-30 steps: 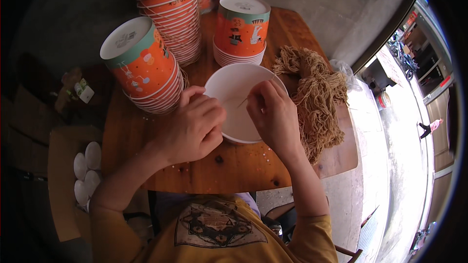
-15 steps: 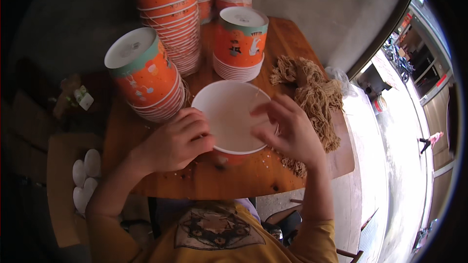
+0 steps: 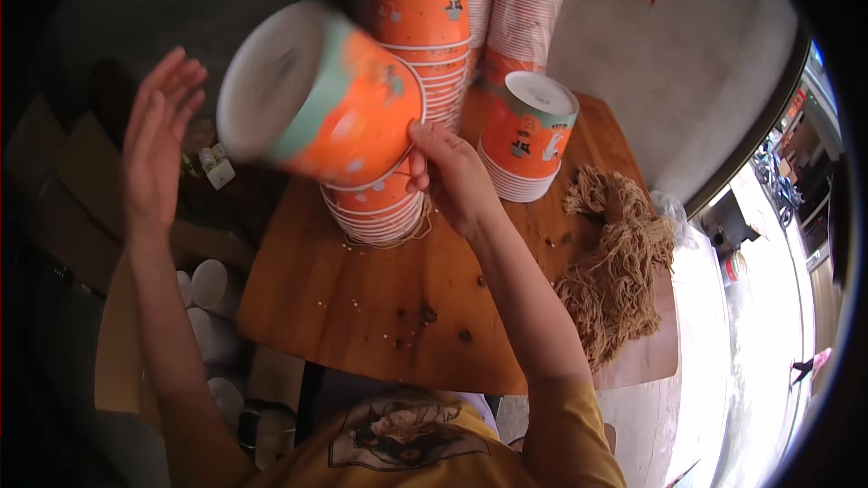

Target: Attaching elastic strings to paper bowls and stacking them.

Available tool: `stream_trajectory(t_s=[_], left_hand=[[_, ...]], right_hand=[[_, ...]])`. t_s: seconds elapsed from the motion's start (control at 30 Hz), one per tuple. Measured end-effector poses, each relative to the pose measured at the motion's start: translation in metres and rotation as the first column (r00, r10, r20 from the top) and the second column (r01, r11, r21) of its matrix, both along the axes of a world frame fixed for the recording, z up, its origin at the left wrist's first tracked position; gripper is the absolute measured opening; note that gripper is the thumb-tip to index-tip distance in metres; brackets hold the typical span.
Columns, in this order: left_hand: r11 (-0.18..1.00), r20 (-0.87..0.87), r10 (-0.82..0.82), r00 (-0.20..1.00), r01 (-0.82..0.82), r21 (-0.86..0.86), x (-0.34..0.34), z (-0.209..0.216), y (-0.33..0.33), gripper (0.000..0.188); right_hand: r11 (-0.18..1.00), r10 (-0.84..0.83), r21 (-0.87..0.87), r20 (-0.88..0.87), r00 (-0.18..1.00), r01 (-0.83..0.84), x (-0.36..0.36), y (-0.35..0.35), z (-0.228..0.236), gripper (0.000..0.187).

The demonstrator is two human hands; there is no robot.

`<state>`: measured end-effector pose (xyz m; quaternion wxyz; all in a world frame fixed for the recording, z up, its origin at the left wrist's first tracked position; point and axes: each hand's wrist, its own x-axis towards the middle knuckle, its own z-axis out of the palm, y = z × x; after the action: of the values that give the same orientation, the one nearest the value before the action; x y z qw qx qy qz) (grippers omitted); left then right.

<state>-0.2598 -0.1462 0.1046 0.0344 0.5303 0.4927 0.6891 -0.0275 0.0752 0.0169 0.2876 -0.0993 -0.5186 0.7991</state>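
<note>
An orange paper bucket [image 3: 348,122] with a green band and white base is held up, tilted with its base toward the upper left and slightly blurred. My right hand [image 3: 448,167] pinches its rim between thumb and fingers. Off to the left of the bucket, my left hand [image 3: 161,149] is raised with its fingers apart, touching nothing. Below the held bucket stands a nested stack of upside-down buckets [image 3: 375,217] on the table, its top hidden. A shorter upside-down stack [image 3: 524,145] stands farther right.
Behind are a tall bucket stack [image 3: 420,4] and plastic-wrapped stacks [image 3: 526,0]. A bundle of brown stringy strands [image 3: 619,262] lies on the wooden table's [image 3: 344,303] right side. At lower left, a cardboard box [image 3: 117,343] holds several white cylindrical items [image 3: 208,285].
The bucket, upright in front of me before, is now lifted to the upper left and tipped over in my right hand. My left hand has moved away left and opened. The view has shifted.
</note>
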Motion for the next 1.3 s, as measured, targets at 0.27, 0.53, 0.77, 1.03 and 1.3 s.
stream_trajectory(t_s=[0.27, 0.53, 0.77, 1.03, 1.3], left_hand=[[0.967, -0.065, 0.113, 0.991, -0.125, -0.223, 0.020, -0.093, 0.010, 0.043], [0.981, -0.623, 0.160, 0.766, -0.191, 0.017, 0.106, -0.135, 0.055, 0.036], [0.916, -0.424, -0.267, 0.865, 0.091, -0.390, 0.174, -0.190, 0.189, 0.069], [0.973, -0.577, 0.003, 0.817, -0.136, -0.188, 0.182, -0.231, 0.277, 0.082], [0.982, -0.545, -0.015, 0.838, -0.090, -0.167, 0.174, -0.221, 0.290, 0.065]], right_hand=[[0.969, 0.075, -0.247, 0.181, 0.981, -0.029, -0.019, 0.008, -0.072, 0.024], [-0.343, -0.845, 0.933, -0.357, 0.399, 0.108, 0.065, 0.093, -0.006, 0.036], [-0.135, -0.829, 0.991, -0.119, 0.547, 0.011, 0.085, 0.163, 0.027, 0.022], [-0.050, -0.795, 0.994, -0.101, 0.598, 0.102, 0.096, 0.180, 0.060, 0.023], [-0.099, -0.774, 0.987, -0.155, 0.614, 0.124, 0.104, 0.189, 0.064, 0.022]])
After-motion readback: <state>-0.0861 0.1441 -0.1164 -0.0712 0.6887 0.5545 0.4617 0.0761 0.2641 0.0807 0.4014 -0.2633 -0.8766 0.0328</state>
